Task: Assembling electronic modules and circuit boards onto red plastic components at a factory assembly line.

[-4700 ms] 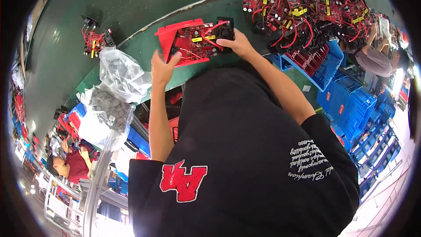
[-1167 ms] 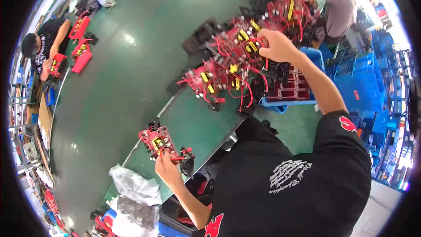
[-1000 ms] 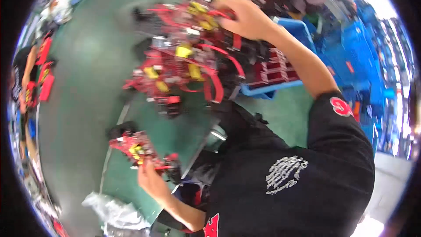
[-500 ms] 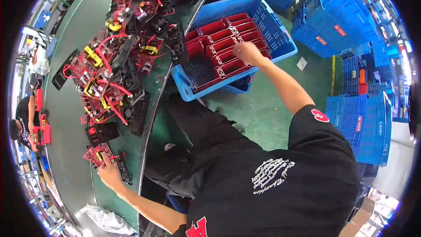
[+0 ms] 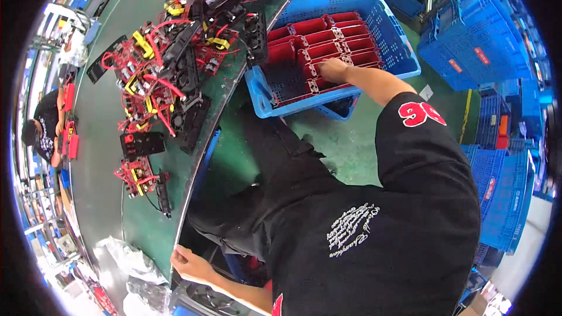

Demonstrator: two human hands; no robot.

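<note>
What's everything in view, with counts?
Long flat workbench: one, green, left half
Heaped wired circuit boards: many, red, upper bench
Lone wired circuit board: one, red, mid bench
Rectangular plastic crate: one, blue, beside bench
Long casings: several, red, inside crate
Stacked plastic crates: several, blue, far right
Crumpled plastic film: uncounted, whitish, lower left
Long housings: several, red, far left
Co-worker: one, black clothes, far left
Left hand: one, bench edge
Right hand: one, at casings

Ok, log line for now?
right hand: at red parts in blue crate; left hand: at bench edge; circuit boards: on bench
</note>
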